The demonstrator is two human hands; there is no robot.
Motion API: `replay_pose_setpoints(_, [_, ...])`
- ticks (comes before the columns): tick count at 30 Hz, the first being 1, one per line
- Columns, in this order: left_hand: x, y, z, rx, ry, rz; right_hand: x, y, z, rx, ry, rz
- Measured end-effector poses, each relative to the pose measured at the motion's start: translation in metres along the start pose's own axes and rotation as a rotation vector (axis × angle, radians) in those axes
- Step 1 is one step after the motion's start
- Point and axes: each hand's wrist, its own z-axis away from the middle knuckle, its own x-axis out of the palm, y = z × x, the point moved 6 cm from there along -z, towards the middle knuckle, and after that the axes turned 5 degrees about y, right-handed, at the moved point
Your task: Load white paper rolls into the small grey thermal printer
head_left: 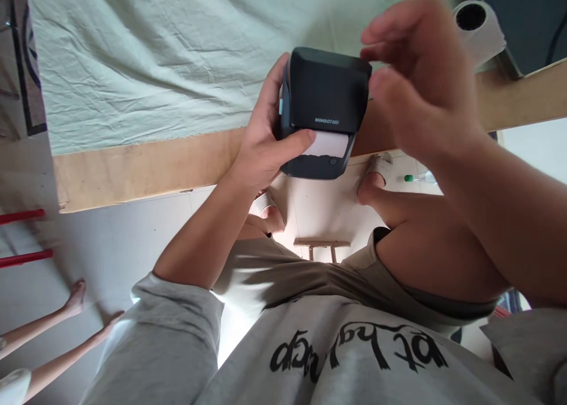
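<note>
A small printer (330, 89) sits in the left hand (263, 148), held up at the table's near edge (150, 177).

That hand grips its left side, thumb lying by the white paper (330, 145) at the front slot; the right hand (436, 80), blurred and half-curled with nothing visible in it, hovers by the upper right corner, though I can't tell whether it touches. I'd judge this as handling the printer with its cover down; working the cover or paper would call for a steady left grip. Beyond lies a white roll (488, 43) on the green cloth (155, 56).
</note>
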Motion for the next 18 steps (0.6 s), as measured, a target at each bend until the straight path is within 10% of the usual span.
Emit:
replay_pose_setpoints(4, [0.007, 0.008, 0.003, 0.015, -0.014, 0.012, 0.018, 0.011, 0.006, 0.013, -0.225, 0.098])
replay_pose_setpoints(18, [0.011, 0.005, 0.003, -0.166, -0.012, 0.072, 0.024, 0.018, 0.005, 0.11, -0.301, -0.01])
